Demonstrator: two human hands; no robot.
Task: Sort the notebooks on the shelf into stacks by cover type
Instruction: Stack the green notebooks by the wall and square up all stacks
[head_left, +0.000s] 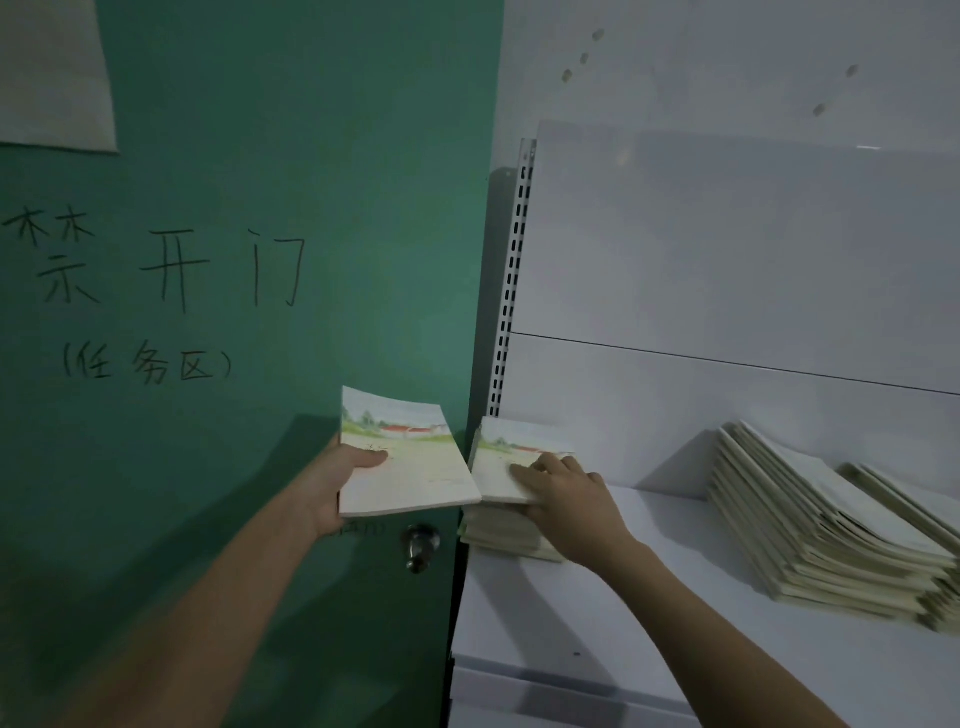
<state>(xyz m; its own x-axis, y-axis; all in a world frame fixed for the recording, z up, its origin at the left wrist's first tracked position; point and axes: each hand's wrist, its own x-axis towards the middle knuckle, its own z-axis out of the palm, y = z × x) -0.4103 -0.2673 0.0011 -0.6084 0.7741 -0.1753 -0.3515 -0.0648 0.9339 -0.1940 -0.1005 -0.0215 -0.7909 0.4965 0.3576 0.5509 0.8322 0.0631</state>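
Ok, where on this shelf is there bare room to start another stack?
The shelf is bare between the left stack under the right hand and the fanned pile, forward to the front edge. The right end is crowded. The left hand holds a notebook off the shelf.

You hold one landscape-cover notebook (410, 457) off the shelf's left edge; a matching stack (511, 499) sits beside it, plain-cover piles (831, 530) well right.
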